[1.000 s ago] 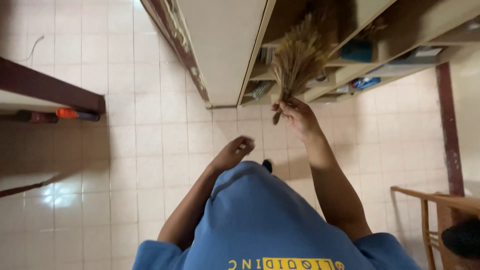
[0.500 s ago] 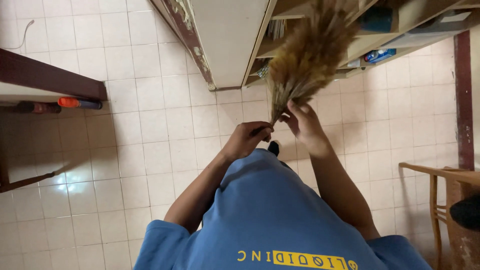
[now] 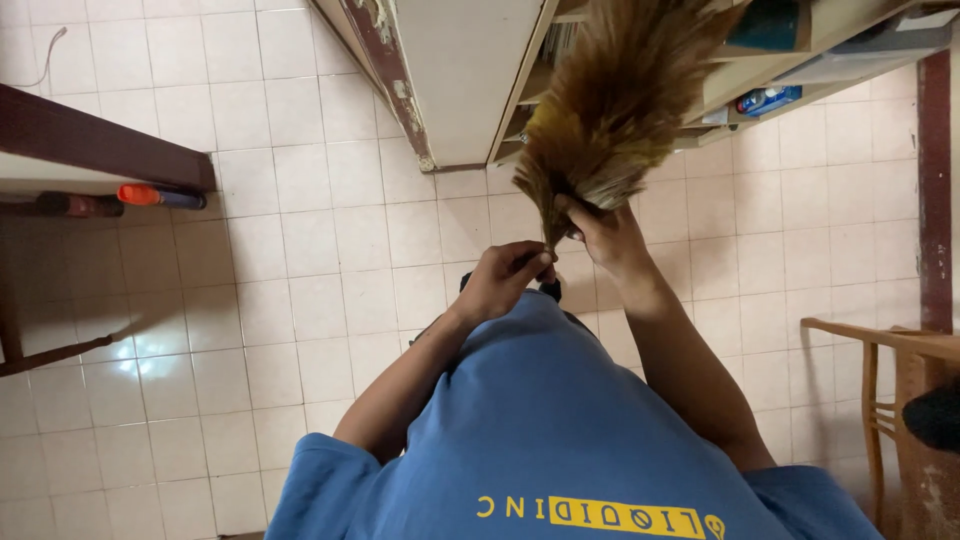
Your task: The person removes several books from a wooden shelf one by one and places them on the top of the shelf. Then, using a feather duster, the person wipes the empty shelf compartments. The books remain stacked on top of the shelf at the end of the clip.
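Both hands meet at the grass broom [image 3: 612,100], held brush-up before the shelves [image 3: 780,70]: the right hand [image 3: 600,232] clenches its bundled base, while the left hand [image 3: 505,280] pinches the lowest stalks.

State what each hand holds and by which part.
Both hold a grass broom: the right hand grips its bound neck below the bristles, the left hand pinches the thin lower end.
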